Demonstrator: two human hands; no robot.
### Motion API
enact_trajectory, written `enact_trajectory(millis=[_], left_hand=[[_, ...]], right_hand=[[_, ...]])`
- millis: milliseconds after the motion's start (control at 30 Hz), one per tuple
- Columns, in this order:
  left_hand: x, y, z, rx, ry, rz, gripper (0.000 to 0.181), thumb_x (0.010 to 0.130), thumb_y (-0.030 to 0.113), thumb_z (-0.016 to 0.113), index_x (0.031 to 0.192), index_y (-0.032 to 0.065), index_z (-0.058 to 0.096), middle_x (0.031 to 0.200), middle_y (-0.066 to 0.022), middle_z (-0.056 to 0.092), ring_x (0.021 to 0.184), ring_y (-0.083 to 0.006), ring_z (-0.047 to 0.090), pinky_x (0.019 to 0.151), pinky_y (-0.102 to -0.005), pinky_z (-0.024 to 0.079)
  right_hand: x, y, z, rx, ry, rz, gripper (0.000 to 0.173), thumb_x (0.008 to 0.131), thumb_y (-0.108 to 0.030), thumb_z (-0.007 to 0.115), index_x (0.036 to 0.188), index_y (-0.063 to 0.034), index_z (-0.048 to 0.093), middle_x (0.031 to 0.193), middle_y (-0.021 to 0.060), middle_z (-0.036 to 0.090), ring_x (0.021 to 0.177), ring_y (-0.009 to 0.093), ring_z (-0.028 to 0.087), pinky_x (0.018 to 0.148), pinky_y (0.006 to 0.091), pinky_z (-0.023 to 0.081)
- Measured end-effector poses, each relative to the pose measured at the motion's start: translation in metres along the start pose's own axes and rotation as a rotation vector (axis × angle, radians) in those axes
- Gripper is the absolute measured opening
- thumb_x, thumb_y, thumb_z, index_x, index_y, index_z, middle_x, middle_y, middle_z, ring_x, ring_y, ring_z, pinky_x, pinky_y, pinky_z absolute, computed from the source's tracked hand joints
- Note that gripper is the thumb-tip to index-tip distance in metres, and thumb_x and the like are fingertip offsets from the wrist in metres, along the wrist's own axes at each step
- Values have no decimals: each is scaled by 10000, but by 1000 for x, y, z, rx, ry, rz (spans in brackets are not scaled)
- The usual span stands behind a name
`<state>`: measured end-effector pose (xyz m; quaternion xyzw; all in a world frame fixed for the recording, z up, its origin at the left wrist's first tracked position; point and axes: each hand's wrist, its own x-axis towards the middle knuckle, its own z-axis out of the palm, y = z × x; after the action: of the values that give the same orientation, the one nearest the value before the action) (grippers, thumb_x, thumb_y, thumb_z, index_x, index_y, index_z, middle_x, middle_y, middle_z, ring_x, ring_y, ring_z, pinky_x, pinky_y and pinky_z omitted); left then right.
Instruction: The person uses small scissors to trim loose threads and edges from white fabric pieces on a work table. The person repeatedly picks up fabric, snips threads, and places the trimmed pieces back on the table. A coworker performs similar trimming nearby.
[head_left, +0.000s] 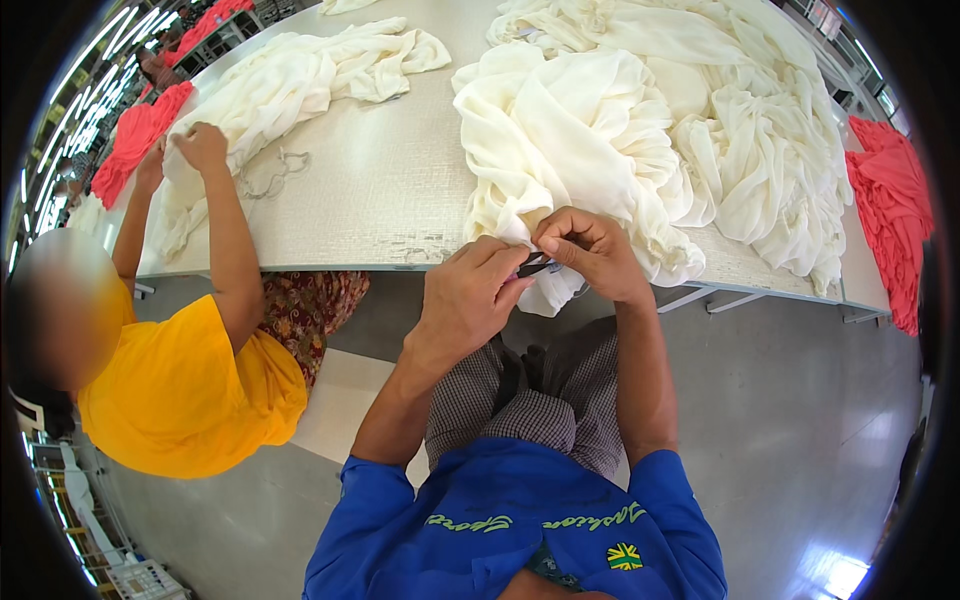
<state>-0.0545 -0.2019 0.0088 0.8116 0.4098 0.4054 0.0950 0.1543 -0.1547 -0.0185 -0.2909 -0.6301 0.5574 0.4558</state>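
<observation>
My left hand (474, 289) grips a small dark cutting tool, seemingly thread snips (534, 268), whose blades point towards my other hand. Beside it, my right hand (596, 251) pinches the edge of a cream-coloured cloth garment (570, 142) between thumb and fingers. Both hands meet just over the table's front edge. Below them a gathered end of the cream cloth (551, 294) hangs off the edge, with a small bluish bit by the blades. The fingers partly hide the snips' handle and the exact spot where blade and cloth come together.
More cream garments (772, 165) are heaped to the right on the white table (375, 172). To the left, a co-worker in a yellow top (187, 390) handles another cream garment (292, 75). Loose threads (277, 174) lie between us. Coral-red cloth (889, 202) hangs at far right.
</observation>
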Motion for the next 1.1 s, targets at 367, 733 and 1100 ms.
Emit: enact_trajectory(millis=[367,733,1100], left_hand=[[2,5,-1,31,-18,-43,319,766,105,801,1066,47,710,906,-91,678,711,-245,672,610,-329,534],[0,1,0,-127,-16,-132,261,773,86,808,1015,29,726,860,-105,692,679,-203,666,593,-290,508],[-3,-9,7,-391,8,-240,267,798,32,787,1051,14,707,886,-86,694,760,-122,639,677,-244,496]], right_hand=[[-1,-1,1,5,3,18,111,958,-123,675,973,-13,670,873,-30,648,741,20,517,649,196,436],[-2,0,2,18,7,27,121,957,-134,678,973,-14,669,880,-29,653,756,23,529,665,199,446],[-3,0,2,58,55,-51,158,983,-161,650,916,-18,644,847,-13,642,766,52,537,675,227,450]])
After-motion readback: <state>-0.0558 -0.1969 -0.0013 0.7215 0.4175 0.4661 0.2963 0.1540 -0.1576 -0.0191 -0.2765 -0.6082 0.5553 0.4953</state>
